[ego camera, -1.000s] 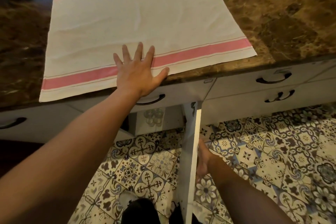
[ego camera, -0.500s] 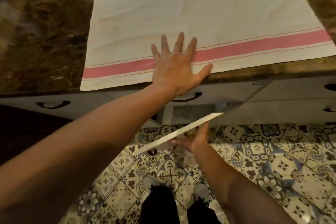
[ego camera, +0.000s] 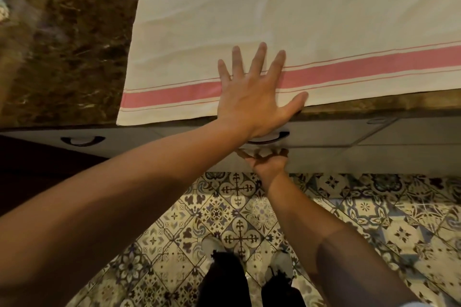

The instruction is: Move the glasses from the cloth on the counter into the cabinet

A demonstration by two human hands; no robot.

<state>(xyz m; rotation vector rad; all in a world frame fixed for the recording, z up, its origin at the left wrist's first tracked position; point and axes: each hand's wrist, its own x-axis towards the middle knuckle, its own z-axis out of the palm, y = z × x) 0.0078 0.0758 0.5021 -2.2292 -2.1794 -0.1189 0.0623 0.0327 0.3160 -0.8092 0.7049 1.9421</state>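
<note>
A white cloth with pink stripes lies flat on the brown marble counter; I see no glasses on it. My left hand rests palm down on the cloth's near edge, fingers spread, thumb at the counter's rim. Below it, my right hand presses its fingertips against the grey cabinet door, which sits flush with the cabinet front. The inside of the cabinet is hidden.
Grey drawer fronts with dark curved handles run under the counter edge. Patterned floor tiles lie below, with my two shoes close to the cabinet. A blurred pale object shows at the far left of the counter.
The cabinet door, wide open a second ago, has swung shut under my right hand. My left hand stayed flat on the cloth while the view shifted left.
</note>
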